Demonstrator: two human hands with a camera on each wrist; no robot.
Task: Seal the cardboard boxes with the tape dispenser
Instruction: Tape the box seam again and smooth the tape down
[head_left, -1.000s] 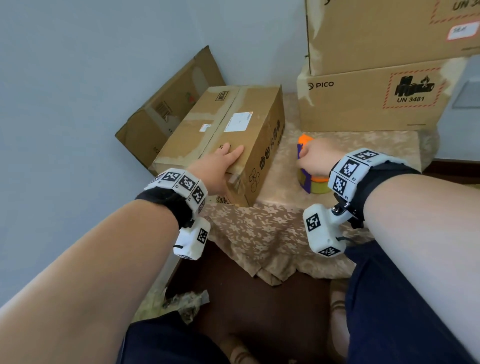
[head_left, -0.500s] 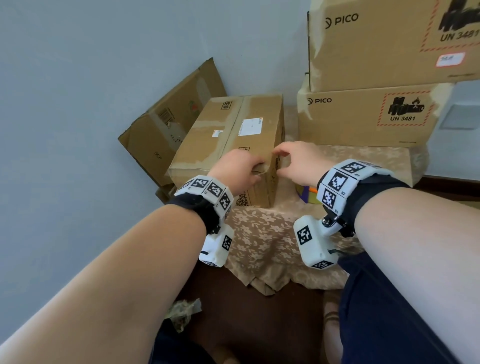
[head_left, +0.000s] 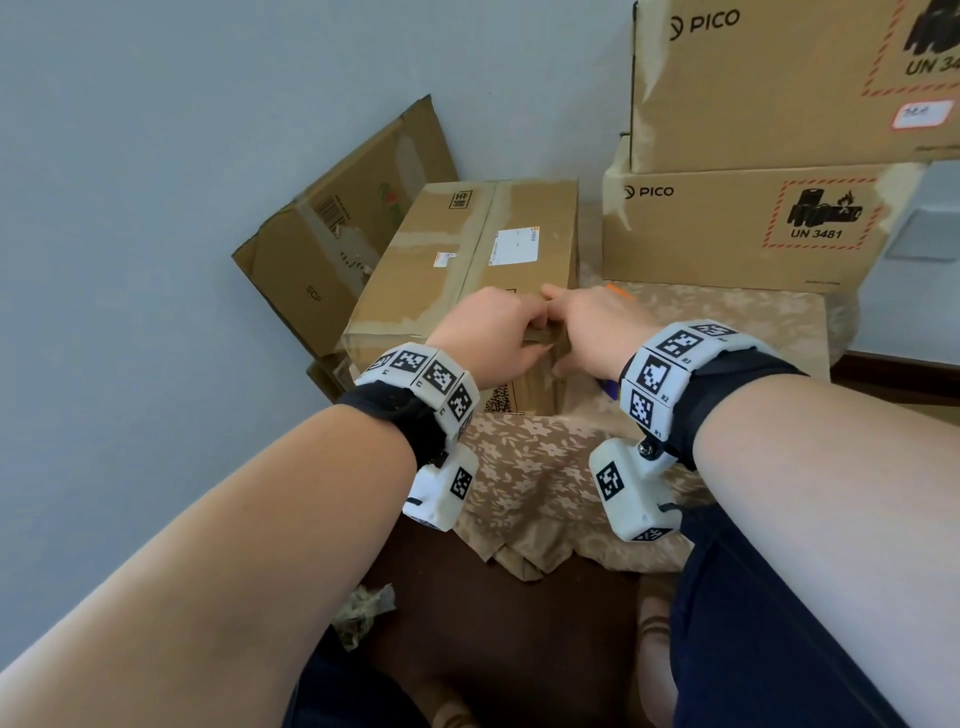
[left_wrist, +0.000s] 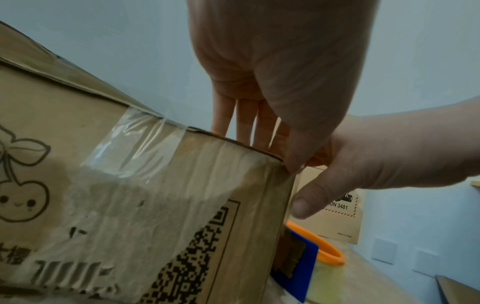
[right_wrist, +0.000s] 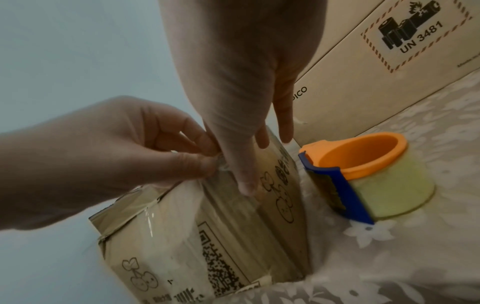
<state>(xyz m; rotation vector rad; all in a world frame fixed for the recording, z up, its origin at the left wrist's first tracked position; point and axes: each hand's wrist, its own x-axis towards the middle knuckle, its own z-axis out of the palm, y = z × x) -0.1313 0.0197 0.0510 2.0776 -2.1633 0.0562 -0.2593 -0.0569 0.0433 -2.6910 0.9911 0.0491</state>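
Meeting at the near top right corner of the cardboard box (head_left: 467, 260), both hands work its clear tape. Left hand (head_left: 488, 332): thumb and curled fingers pinch a crinkled tape end (right_wrist: 221, 164) at that corner. Right hand (head_left: 592, 327): fingers straight and together over the top edge, thumb pressed flat on the box's taped end face. Box sits at the left edge of the flowered cloth (head_left: 524, 467). Tape dispenser (right_wrist: 363, 174), orange and blue, stands on the cloth just right of the box, untouched, near the PICO boxes (head_left: 727, 228).

Cardboard box (head_left: 483, 249) on cloth-covered table (head_left: 737, 322), tape dispenser (right_wrist: 369, 176) just right of it, stacked boxes (head_left: 748, 228) behind dispenser
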